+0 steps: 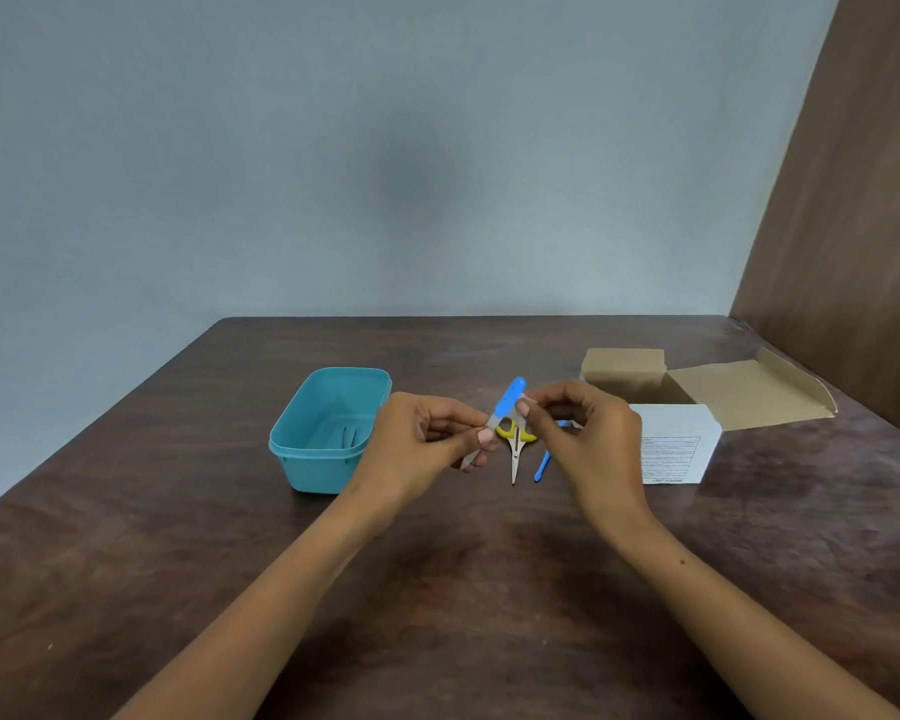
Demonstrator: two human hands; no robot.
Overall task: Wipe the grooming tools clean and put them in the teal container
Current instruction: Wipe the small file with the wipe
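Observation:
A grooming tool with a blue handle and a metal blade (507, 400) is held above the table, tilted with the blue end up. My left hand (427, 444) pinches its metal lower part. My right hand (588, 439) pinches the blue upper part. Under the hands, small scissors with yellow handles (515, 449) lie on the table, tips toward me. A thin blue stick tool (541, 466) lies just right of them. The teal container (302, 449) stands open to the left, with a thin dark item inside.
An open cardboard box (697, 387) with a white printed side (676, 449) sits at the right, behind my right hand. The brown wooden table (437, 589) meets a grey wall at the back and a brown panel at the far right.

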